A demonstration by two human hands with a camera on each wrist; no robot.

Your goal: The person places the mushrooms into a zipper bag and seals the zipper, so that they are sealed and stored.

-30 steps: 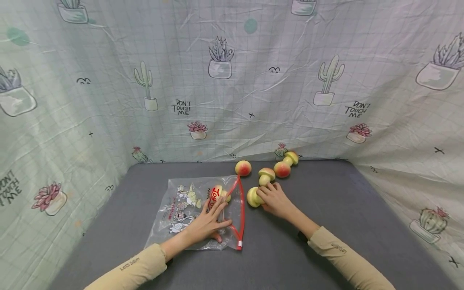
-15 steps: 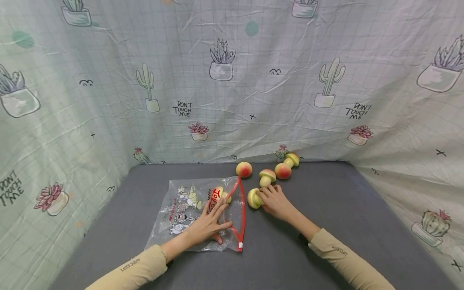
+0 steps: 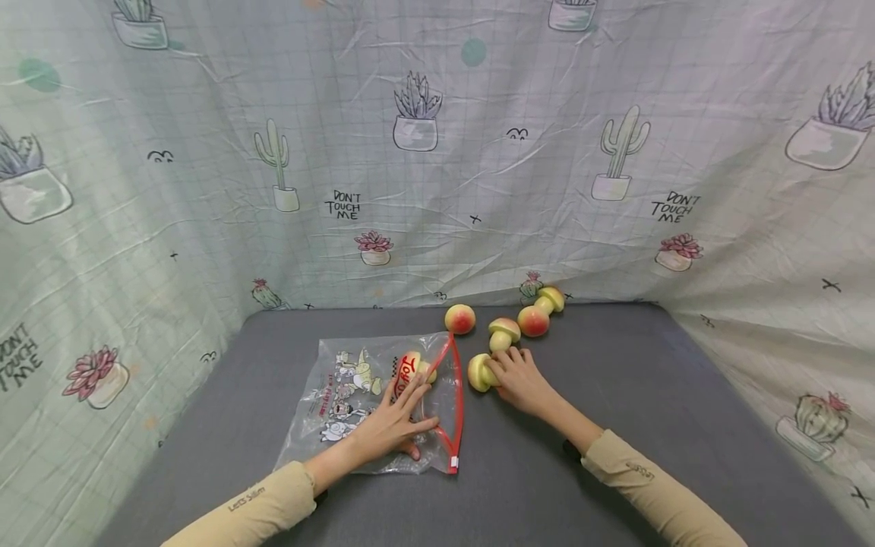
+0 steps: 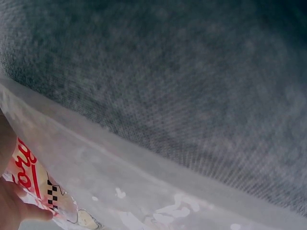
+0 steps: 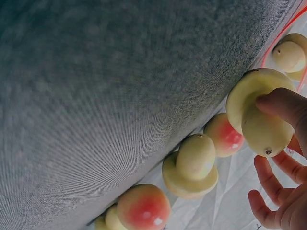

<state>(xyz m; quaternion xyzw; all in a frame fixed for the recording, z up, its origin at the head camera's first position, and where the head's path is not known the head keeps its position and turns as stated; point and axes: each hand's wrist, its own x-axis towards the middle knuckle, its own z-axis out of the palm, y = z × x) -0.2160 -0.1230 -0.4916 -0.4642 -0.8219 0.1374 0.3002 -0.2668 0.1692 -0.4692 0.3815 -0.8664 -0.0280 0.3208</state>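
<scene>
My left hand [image 3: 390,429] lies with spread fingers on a clear plastic zip bag [image 3: 307,425] with a red edge, printed with cartoon figures. Inside the bag, near its opening, sits a toy mushroom [image 3: 429,372], partly behind the red lettering. Just right of the red edge, my right hand [image 3: 522,384] pinches the pale stem of another toy mushroom [image 3: 478,372]. In the right wrist view the thumb presses on that mushroom's stem [image 5: 266,132], while its cap points toward the bag. The left wrist view catches only part of the left hand [image 4: 12,206] over the bag's print.
Beyond the right hand, a mushroom [image 3: 503,334] with a reddish cap lies on the grey table [image 3: 615,410]. Two more mushrooms [image 3: 533,321] [image 3: 551,298] lie behind it, and one [image 3: 460,319] sits behind the bag's corner. A cactus-print cloth [image 3: 478,175] hangs behind and at both sides.
The mushroom in my right hand has shifted very slightly. My left hand and the bag have stayed in place.
</scene>
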